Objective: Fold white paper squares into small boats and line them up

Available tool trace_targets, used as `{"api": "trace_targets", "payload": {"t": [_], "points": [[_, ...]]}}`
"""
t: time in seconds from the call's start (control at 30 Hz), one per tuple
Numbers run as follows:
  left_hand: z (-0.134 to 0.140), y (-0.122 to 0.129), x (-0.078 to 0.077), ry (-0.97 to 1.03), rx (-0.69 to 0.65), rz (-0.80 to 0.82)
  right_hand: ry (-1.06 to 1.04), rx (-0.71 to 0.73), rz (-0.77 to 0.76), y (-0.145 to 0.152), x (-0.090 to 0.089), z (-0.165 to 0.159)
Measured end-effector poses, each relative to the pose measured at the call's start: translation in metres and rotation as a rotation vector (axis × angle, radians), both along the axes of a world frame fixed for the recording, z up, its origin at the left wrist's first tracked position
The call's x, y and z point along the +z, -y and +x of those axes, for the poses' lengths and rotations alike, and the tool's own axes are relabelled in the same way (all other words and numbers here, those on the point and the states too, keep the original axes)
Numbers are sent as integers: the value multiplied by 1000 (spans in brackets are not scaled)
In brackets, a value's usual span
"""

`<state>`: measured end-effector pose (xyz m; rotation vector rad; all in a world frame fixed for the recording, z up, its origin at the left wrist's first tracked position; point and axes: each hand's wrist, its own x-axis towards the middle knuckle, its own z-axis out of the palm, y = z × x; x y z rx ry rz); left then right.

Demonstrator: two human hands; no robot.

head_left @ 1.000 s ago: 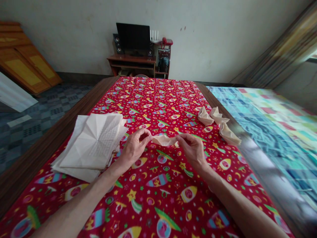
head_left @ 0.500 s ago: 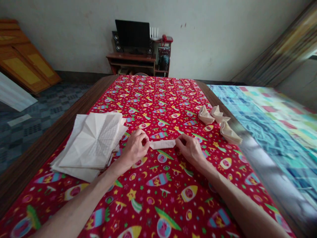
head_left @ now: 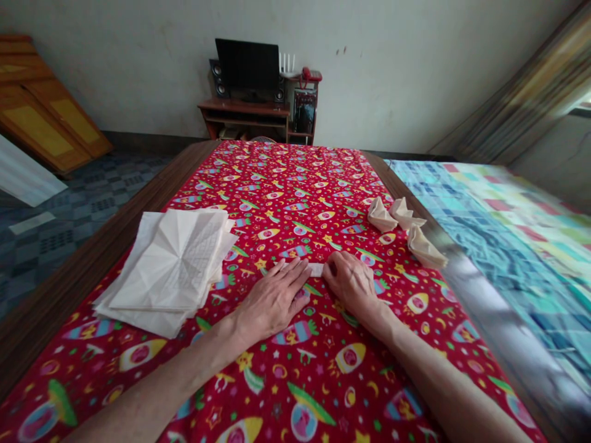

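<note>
A narrow folded paper strip [head_left: 316, 269] lies flat on the red patterned cloth, mostly covered by my hands. My left hand [head_left: 277, 298] rests flat across its left part, fingers stretched out and pressing down. At the strip's right end my right hand [head_left: 351, 280] is closed, with thumb and fingers pinching the paper. Left of my hands is a stack of creased white paper sheets [head_left: 161, 271]. To the right stand three folded paper boats: one [head_left: 381, 215] nearest the middle, another [head_left: 406, 213] behind it, a third [head_left: 425, 247] closer to me.
The red cloth [head_left: 295, 184] covers a long table with brown wooden edges [head_left: 152, 209]. A bed with a checkered sheet [head_left: 498, 246] adjoins it on the right. Beyond the far end stands a desk [head_left: 244, 107] with a monitor [head_left: 248, 66]. A wooden cabinet [head_left: 46, 117] is at the far left.
My left hand has let go of the strip's left end, opened, and now lies flat over the paper. My right hand stays at the right end, its fingers curled further over it.
</note>
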<state>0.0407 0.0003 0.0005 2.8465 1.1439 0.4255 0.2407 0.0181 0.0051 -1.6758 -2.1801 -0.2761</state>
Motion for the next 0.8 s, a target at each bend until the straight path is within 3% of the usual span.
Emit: {"api": "trace_targets", "payload": {"t": [0.07, 0.13, 0.2, 0.23, 0.47, 0.7, 0.8], "points": [[0, 1, -2, -4, 1, -11, 49, 67, 61, 5, 1, -2], [0, 0, -2, -8, 3, -12, 68, 260, 93, 14, 1, -4], [-1, 0, -1, -14, 8, -6, 73, 467, 46, 24, -1, -6], [-2, 1, -1, -19, 13, -2, 77, 504, 9, 28, -2, -6], [-18, 5, 5, -66, 89, -1, 72, 475, -157, 36, -3, 7], [-43, 8, 5, -97, 133, 54, -2, 402, -111, 37, -3, 14], [-43, 1, 3, -23, 143, 69, -77, 387, -64, 32, -5, 15]]}}
